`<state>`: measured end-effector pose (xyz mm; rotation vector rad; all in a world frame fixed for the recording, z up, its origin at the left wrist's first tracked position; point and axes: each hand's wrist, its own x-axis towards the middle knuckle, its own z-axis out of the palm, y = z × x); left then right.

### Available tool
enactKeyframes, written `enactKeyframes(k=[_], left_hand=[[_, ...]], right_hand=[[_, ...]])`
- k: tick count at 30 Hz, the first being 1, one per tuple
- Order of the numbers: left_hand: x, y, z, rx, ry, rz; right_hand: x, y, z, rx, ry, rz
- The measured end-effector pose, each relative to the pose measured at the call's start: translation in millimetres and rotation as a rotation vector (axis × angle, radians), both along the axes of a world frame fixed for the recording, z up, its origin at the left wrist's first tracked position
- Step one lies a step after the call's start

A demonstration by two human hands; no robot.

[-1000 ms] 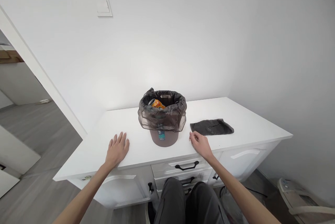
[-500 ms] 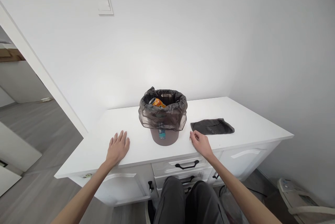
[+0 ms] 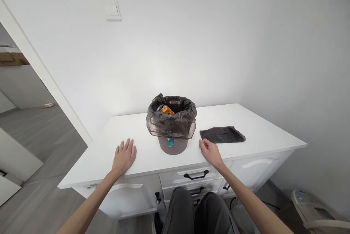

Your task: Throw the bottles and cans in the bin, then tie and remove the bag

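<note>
A small brown trash bin stands upright on the white cabinet top, with a teal label on its front. A thin black trash bag lines it and is folded down over the rim. Inside leans an orange drink can, only its upper part showing. To the left of the bin, my left hand lies flat on the cabinet top, fingers spread. My right hand rests loosely curled to the right of the bin, with nothing seen in it. Close beyond it lies a flattened, folded black plastic bag.
The white cabinet has drawers and doors with black handles below its top. A white wall with a light switch rises behind. At lower right is a pale appliance on the floor.
The camera view has tilted slightly, so everything appears a little lower in the picture. Both hands, the bin and the folded bag keep their places on the cabinet top.
</note>
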<state>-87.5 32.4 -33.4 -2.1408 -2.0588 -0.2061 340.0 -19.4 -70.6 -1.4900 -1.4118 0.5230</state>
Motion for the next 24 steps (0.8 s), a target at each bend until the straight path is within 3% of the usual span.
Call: enactKeyframes(k=[9,24], left_hand=[[1,-4,4.1,-0.003,0.023,0.003],[-7,0,-7.4,0.027,0.017,-0.009]], right_hand=[[-4,-4,9.4,0.006,-0.013,-0.004],[-4,-1,-0.2,-0.018,-0.013,0.003]])
